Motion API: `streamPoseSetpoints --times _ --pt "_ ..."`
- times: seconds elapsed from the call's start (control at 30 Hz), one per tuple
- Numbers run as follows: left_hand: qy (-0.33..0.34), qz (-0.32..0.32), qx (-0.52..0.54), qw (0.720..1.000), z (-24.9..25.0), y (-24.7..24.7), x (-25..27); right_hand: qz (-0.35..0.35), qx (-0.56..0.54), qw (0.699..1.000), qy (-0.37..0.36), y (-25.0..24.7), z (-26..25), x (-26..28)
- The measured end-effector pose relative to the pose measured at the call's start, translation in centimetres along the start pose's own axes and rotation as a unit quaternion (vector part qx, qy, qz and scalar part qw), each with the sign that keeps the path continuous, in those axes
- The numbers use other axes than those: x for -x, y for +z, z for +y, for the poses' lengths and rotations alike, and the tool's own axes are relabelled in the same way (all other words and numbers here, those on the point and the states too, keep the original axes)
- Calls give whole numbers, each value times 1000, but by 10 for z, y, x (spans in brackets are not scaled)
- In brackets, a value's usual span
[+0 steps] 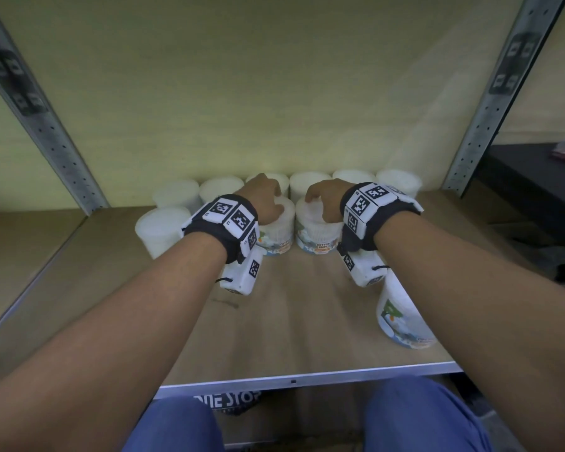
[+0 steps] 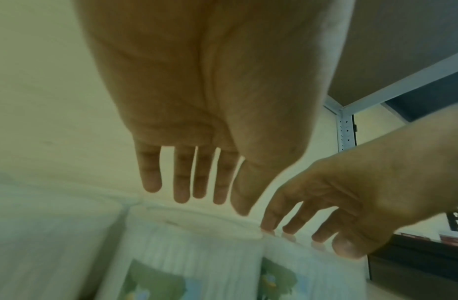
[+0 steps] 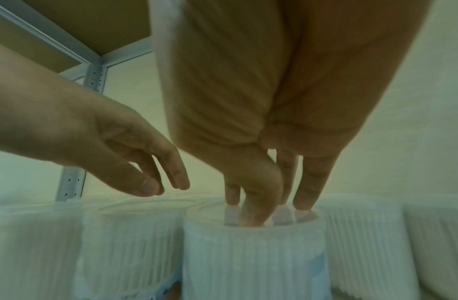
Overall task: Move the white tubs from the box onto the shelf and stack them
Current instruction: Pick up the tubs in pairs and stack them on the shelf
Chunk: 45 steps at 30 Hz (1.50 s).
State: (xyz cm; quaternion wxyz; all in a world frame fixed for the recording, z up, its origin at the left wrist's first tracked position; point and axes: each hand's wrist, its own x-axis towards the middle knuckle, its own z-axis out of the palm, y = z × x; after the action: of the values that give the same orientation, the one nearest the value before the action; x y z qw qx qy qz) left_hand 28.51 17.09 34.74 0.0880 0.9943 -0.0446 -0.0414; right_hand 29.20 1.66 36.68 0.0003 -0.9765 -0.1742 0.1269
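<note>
Two white tubs with picture labels stand side by side on the wooden shelf (image 1: 291, 321). My left hand (image 1: 268, 203) hovers over the left tub (image 1: 278, 238), fingers straight and spread, just above its lid (image 2: 187, 219) without touching. My right hand (image 1: 320, 200) rests its fingertips (image 3: 303, 203) on the lid of the right tub (image 1: 317, 236), fingers nearly straight; it does not grip the tub. Neither hand holds anything. Behind them, a row of several white tubs (image 1: 307, 185) lines the back wall.
Another white tub (image 1: 159, 233) stands front left of the pair. One labelled tub (image 1: 402, 318) stands near the shelf's front edge, under my right forearm. Perforated metal uprights (image 1: 46, 125) (image 1: 490, 102) frame the shelf. A dark table (image 1: 529, 171) is at the right.
</note>
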Motion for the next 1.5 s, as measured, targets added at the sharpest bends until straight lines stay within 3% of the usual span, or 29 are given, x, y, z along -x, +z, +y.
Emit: streamPoseSetpoints --times 0.1,0.2,0.73,1.1,1.5 --pt "-28 26 3 999 1 6 -1 -8 -3 1000 7 -1 -1 0" --pt "-31 12 -15 999 3 11 -3 -20 -7 1000 11 -4 -2 0" --pt "35 -11 1 999 -3 4 4 -38 8 999 19 -6 -5 -1" --pt "35 -23 9 999 -5 5 8 -25 13 1000 13 -5 -7 4" --pt "44 -25 26 998 2 11 59 -28 20 999 -6 10 -12 46"
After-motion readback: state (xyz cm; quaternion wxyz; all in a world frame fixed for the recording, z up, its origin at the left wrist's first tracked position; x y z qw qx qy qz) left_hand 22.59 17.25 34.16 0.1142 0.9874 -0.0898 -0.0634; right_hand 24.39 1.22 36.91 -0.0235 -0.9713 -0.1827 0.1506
